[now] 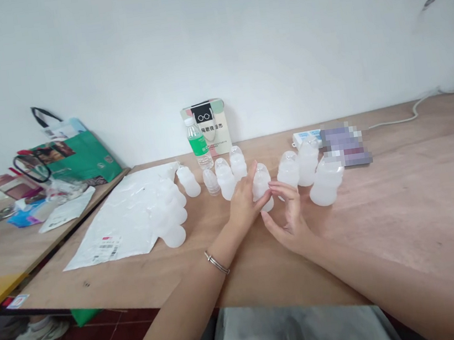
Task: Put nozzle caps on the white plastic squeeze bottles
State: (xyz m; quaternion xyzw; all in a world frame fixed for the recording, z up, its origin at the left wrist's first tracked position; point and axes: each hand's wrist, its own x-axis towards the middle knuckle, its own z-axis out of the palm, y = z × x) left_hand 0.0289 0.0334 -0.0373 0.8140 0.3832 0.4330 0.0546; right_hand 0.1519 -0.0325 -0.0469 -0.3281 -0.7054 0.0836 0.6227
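Beyond the left hand (pixel 240 206), a green-labelled water bottle (pixel 199 147) is seen standing in front of a printed paper bag (pixel 222 131). Well to the left of the same hand, a white mailing bag (pixel 110 221) is spread over the table (pixel 183 279), and its right edge is crowded by a cluster of white bottles (pixel 175 236). To the right of the right hand (pixel 290 222), a capped bottle (pixel 324 189) is set, with a pixelated purple item (pixel 343 146) placed behind it. The space past the fingers is hemmed in by more capped bottles, one (pixel 225 180) just left of the left hand and another (pixel 288 170) just behind the right fingers.

The domed small bottle (pixel 261 175) is found at the left hand's fingertips, between the two hands, and is kept upright.

It is grasped by the left thumb and fingers. The right hand is held loosely curved, thumb and fingers parted, with nothing gripped; whether the bottle is touched by its fingertips cannot quite be told, as they are overlapped.
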